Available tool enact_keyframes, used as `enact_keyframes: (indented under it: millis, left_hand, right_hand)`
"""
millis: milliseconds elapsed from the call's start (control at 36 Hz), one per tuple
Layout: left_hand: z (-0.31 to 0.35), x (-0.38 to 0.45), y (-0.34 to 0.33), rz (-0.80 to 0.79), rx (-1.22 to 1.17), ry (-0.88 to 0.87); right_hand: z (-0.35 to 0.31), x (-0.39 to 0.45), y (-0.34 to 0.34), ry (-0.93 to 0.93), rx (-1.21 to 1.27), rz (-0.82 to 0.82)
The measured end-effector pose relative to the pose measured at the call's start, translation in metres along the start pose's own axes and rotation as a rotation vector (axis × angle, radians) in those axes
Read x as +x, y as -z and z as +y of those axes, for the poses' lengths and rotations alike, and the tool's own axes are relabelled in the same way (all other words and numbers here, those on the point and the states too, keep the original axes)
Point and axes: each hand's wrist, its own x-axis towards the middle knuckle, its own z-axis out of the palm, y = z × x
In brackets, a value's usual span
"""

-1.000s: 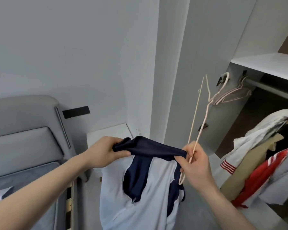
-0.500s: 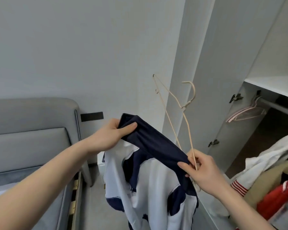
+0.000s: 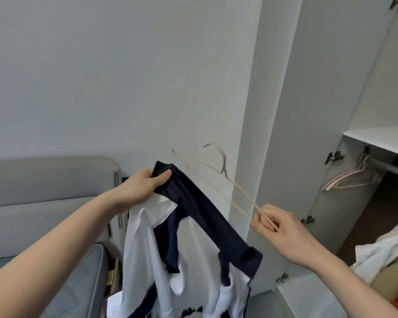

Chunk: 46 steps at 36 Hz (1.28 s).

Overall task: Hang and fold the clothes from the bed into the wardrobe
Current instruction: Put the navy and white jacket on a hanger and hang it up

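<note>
Wall (image 3: pixel 101 76) behind bed headboard (image 3: pixel 44 180)

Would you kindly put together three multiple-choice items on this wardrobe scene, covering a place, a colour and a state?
1. Where do the spare pink hangers sit?
A. on the wardrobe rail
B. on the bed
C. on the floor

2. What colours is the jacket?
A. red and grey
B. navy and white
C. all black

3. What does the right hand hold?
A. nothing
B. the jacket collar
C. a thin hanger

Key: 1 A, they hang from the rail under the shelf; 2 B, a navy collar over white panels; 3 C, its fingers pinch the hanger's end, while the left hand grips the collar.
</note>
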Motion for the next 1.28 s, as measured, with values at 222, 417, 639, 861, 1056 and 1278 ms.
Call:
enact_keyframes:
  millis: [222,417,639,861,1056,1278]
  left_hand:
    - [-0.037,0.016,0.022,0.265,0.252,0.147]
    - [-0.05,0.023,0.04,0.395,0.192,0.253]
    - [-0.033,0.031,0.045,0.441,0.181,0.248]
    - [-0.01,0.038,0.069,0.496,0.123,0.225]
    - [0.009,0.039,0.057,0.365,0.118,0.147]
    - [0.045,0.028,0.021,0.213,0.088,-0.056]
  right_hand:
    - [-0.009,-0.006,0.015,-0.07,0.131,-0.082]
    - [-0.016,-0.013,0.019,-0.078,0.055,-0.101]
    - [-0.014,-0.014,0.017,-0.092,0.038,-0.094]
    - [-0.009,-0.009,0.027,-0.097,0.084,-0.034]
    - [-0.002,0.0,-0.004,-0.119,0.046,-0.11]
    - [-0.001,0.01,-0.053,-0.085,0.086,0.005]
